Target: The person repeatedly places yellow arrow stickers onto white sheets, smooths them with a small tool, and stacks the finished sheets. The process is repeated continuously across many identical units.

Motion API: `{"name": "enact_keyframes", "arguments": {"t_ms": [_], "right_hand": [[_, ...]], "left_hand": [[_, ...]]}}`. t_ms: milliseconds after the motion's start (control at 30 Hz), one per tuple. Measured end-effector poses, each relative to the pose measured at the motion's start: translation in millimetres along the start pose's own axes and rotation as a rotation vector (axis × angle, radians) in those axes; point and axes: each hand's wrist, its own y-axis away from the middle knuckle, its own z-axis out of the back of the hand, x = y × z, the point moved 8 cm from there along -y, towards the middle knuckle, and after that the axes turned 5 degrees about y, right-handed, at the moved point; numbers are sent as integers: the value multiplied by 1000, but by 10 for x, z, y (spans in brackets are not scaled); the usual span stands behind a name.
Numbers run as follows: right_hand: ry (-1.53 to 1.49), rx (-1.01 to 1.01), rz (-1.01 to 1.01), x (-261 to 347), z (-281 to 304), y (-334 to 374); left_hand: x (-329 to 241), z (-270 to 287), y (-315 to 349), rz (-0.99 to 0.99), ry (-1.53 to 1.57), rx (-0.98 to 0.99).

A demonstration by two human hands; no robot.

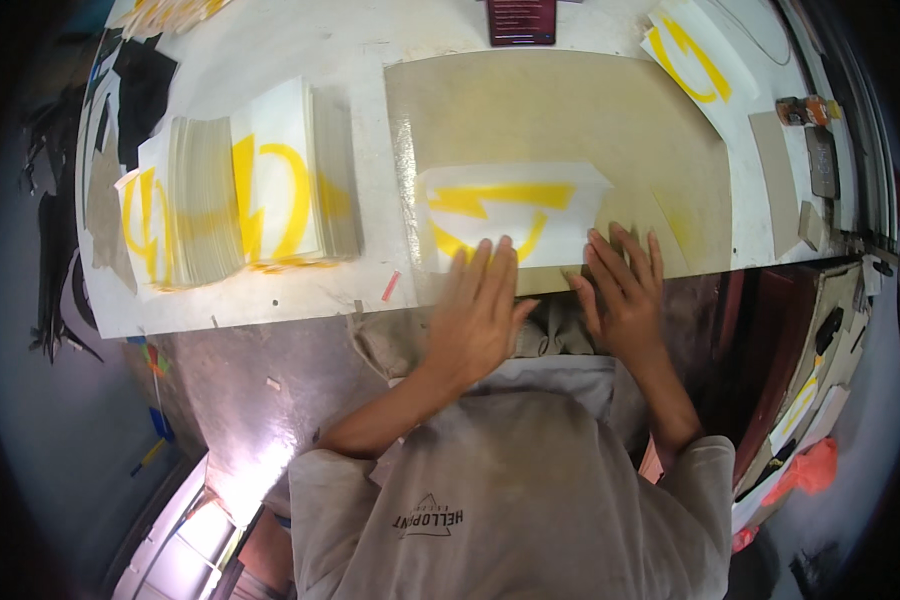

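A white sheet with a yellow printed shape lies on a beige mat at the table's near edge. My left hand has its fingers stretched out, their tips over the sheet's lower edge and partly covering the yellow curve. At the sheet's lower right corner is my right hand, fingers spread, its index fingertip touching or just above the paper. Neither hand grips anything. Blur softens the left hand's outer edge.
Two tall stacks of similar sheets, one outer and one inner, stand to the left. A phone lies at the far edge. More yellow-printed paper rests at far right, near a small dark box. A red strip sits beside the mat.
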Motion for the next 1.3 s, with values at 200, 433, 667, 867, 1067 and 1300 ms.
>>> {"name": "enact_keyframes", "arguments": {"t_ms": [200, 433, 667, 867, 1067, 1300], "right_hand": [[-157, -87, 58, 369, 357, -902], [-166, -80, 186, 138, -141, -1397], [70, -161, 67, 144, -378, -1255], [4, 204, 56, 220, -460, -733], [301, -108, -481, -1077, 360, 75], [-251, -305, -908, -1139, 191, 330]], "left_hand": [[1, -68, 32, -44, -12, -14], [139, -62, -109, -105, -111, -80], [457, 110, -473, 85, 24, 12], [525, 34, -455, 76, 43, 61], [427, 49, -463, 109, -54, 108], [410, -50, -448, 92, 9, 108]]}}
